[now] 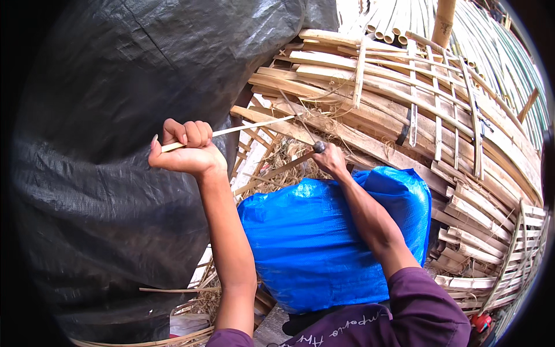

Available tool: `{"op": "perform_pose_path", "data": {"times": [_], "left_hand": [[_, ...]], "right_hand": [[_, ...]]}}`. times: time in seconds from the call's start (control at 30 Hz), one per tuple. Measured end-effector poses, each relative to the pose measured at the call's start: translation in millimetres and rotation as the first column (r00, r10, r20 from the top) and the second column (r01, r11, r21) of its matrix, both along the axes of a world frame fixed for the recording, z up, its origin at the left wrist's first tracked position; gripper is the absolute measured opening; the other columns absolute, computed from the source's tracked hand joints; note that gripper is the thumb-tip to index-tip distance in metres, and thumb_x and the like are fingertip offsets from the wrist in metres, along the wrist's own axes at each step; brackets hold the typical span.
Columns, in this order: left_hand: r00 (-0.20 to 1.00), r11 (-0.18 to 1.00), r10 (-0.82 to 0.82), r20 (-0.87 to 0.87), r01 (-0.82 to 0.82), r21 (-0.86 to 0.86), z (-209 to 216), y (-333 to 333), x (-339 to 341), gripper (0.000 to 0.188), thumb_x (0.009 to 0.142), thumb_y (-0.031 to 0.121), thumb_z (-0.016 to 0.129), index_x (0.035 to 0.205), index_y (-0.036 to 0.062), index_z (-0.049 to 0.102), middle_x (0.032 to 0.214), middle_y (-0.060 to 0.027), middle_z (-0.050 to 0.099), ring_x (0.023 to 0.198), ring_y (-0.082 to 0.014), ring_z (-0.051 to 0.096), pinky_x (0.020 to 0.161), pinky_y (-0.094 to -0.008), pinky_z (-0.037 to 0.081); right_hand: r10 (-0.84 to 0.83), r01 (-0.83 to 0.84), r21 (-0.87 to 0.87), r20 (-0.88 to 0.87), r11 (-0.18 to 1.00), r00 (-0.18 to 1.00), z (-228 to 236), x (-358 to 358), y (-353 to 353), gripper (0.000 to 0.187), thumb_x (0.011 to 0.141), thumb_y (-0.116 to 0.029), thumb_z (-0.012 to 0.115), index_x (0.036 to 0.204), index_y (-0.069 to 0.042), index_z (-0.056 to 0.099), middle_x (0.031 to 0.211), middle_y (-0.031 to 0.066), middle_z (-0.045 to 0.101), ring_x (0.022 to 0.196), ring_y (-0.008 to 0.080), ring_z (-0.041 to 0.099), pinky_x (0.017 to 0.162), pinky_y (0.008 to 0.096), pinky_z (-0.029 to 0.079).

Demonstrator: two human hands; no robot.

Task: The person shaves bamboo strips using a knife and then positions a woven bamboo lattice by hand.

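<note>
Head view | nearest, a blue sheet [306, 248] is lying | right hand [332, 160] is gripping a thin-bladed knife [309, 132] | left hand [188, 144] is closed around a pale strip [254, 125], its far end at the blade | beyond, stacked split bamboo [381, 139].

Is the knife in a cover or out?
Out: the thin knife blade shows bare beyond the right hand, crossing the bamboo strip in this view.

the scene is viewed from head height in a single wide fisheye view, aimed downward and forward; the left hand [188, 144] and right hand [330, 160] are caught close from above, the bamboo poles [497, 52] farther off, toward the upper right.
</note>
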State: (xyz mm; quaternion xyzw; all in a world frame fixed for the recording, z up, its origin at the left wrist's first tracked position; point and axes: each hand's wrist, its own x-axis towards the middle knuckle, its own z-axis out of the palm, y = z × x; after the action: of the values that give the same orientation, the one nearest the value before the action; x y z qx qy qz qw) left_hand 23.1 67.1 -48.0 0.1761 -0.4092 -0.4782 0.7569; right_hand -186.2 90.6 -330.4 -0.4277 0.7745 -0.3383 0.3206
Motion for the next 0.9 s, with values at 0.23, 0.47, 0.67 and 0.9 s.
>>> {"op": "perform_pose_path", "data": {"times": [0.23,0.47,0.67,0.9], "left_hand": [[0.985,0.990,-0.124,0.116,0.130,-0.047,10,-5,-2,0.040,0.079,0.047,0.037,0.059,0.0153,0.023,0.043,0.0034,0.014,0.043,-0.0105,0.006,0.046,-0.0300,0.012],[0.996,0.996,-0.071,0.047,0.073,-0.044,2,-5,-2,0.042,0.080,0.047,0.036,0.057,0.0146,0.023,0.041,0.0029,0.014,0.041,-0.0100,0.005,0.045,-0.0295,0.009],[0.989,0.990,-0.113,0.095,0.121,-0.077,2,-2,-6,0.042,0.080,0.048,0.036,0.058,0.0145,0.023,0.042,0.0032,0.014,0.042,-0.0097,0.005,0.045,-0.0292,0.009],[0.984,0.988,-0.144,0.107,0.148,-0.039,7,-2,-18,0.042,0.081,0.048,0.035,0.057,0.0151,0.023,0.041,0.0031,0.014,0.042,-0.0096,0.005,0.044,-0.0289,0.009]], "right_hand": [[0.329,-0.258,-0.297,0.219,0.919,0.919,107,40,15,0.025,0.072,-0.020,0.063,0.089,-0.003,0.066,0.078,0.0189,0.068,0.075,0.0294,0.066,0.073,0.0424,0.051],[0.156,-0.133,-0.207,0.099,0.969,0.983,50,12,4,0.020,0.071,-0.019,0.063,0.080,-0.001,0.066,0.068,0.0150,0.065,0.064,0.0282,0.063,0.064,0.0421,0.049],[0.269,-0.225,-0.326,0.098,0.918,0.958,121,41,28,0.024,0.072,-0.019,0.061,0.093,-0.009,0.070,0.077,0.0225,0.067,0.075,0.0389,0.067,0.074,0.0469,0.052],[0.057,-0.058,0.013,0.052,0.998,0.997,34,-8,5,0.029,0.072,-0.023,0.063,0.094,-0.005,0.070,0.089,0.0260,0.068,0.088,0.0404,0.067,0.080,0.0483,0.051]]}}
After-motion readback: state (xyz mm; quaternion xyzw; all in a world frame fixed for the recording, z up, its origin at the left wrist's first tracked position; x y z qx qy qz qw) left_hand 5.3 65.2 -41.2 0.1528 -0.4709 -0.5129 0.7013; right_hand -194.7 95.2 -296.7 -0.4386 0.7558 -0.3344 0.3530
